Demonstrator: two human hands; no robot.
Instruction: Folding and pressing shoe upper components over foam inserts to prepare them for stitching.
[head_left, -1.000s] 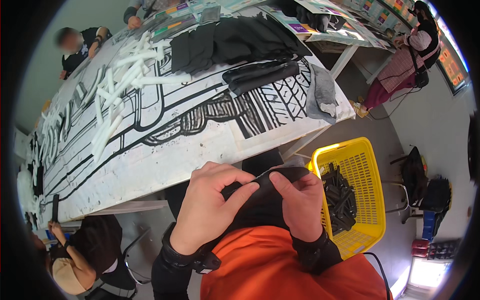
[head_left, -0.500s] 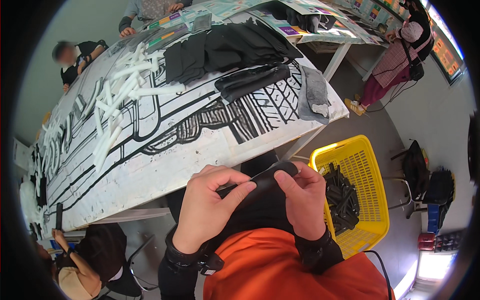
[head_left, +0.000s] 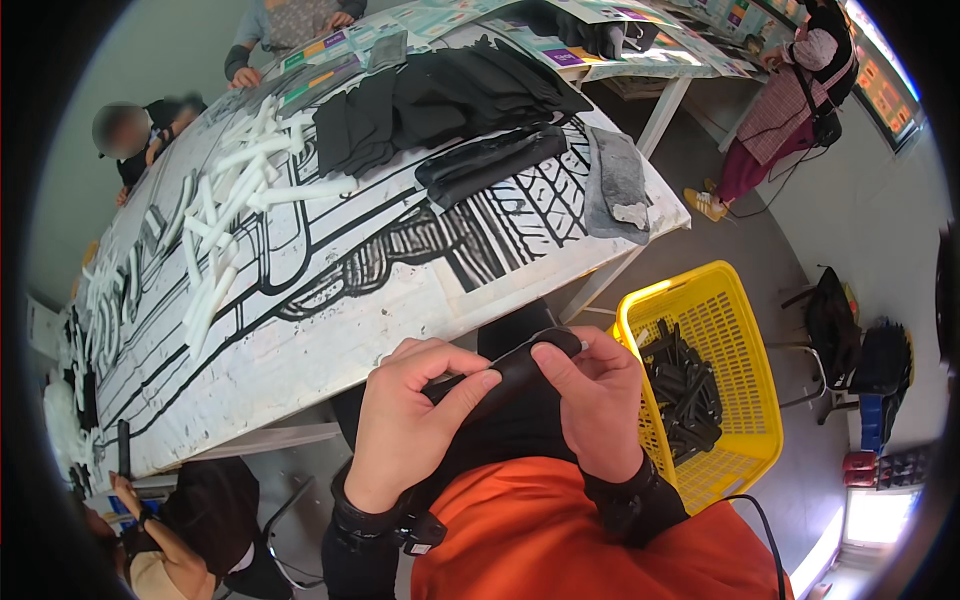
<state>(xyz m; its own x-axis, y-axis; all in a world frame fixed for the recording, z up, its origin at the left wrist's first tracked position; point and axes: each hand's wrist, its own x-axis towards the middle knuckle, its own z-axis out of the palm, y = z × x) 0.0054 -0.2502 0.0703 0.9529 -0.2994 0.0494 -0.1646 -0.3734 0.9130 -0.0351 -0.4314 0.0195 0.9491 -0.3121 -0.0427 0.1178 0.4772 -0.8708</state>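
Note:
A soft black sheet [head_left: 512, 378] is stretched between my two hands, in front of the table's near edge. My left hand [head_left: 410, 425] pinches its left end between thumb and bent fingers. At its right end, my right hand [head_left: 598, 408] presses the thumb on top with fingers behind. The upper edge curls over near my right thumb, and part of the sheet hides behind my fingers. Beyond my hands, a folded black bundle [head_left: 492, 166] and a wide pile of black pieces [head_left: 425, 112] lie on the table [head_left: 385, 338].
On my right stands a yellow basket [head_left: 748, 405] with many short black strips [head_left: 688, 395] inside. White rolls [head_left: 240, 195] lie at the table's left, a grey cloth [head_left: 612, 185] near its right corner. Several people are around the table; one stands by the right wall.
The view has shifted slightly. The black sheet's upper edge looks more curled over near my right thumb. Both hands keep their grip on it.

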